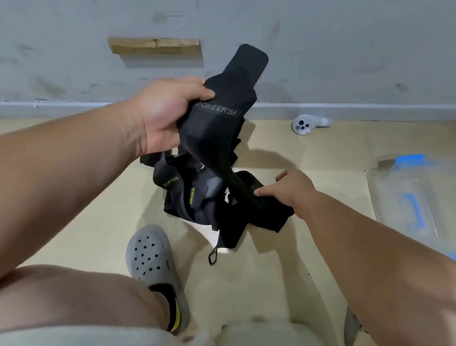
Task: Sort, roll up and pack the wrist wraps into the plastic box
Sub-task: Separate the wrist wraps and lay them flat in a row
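On the floor (pixel 87 212) by the wall (pixel 319 27), sorting looks barely begun: the left hand (pixel 166 114) grips one wrap (pixel 216 118) above the tangled pile (pixel 196 200), the right hand (pixel 291 189) pinches a strap (pixel 244 199) there, and the box (pixel 405 201) (blurred, well apart) seemingly holds no rolls.

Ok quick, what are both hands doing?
Left hand: grips a black wrist wrap.
Right hand: on the wrap pile, grip cannot be told.
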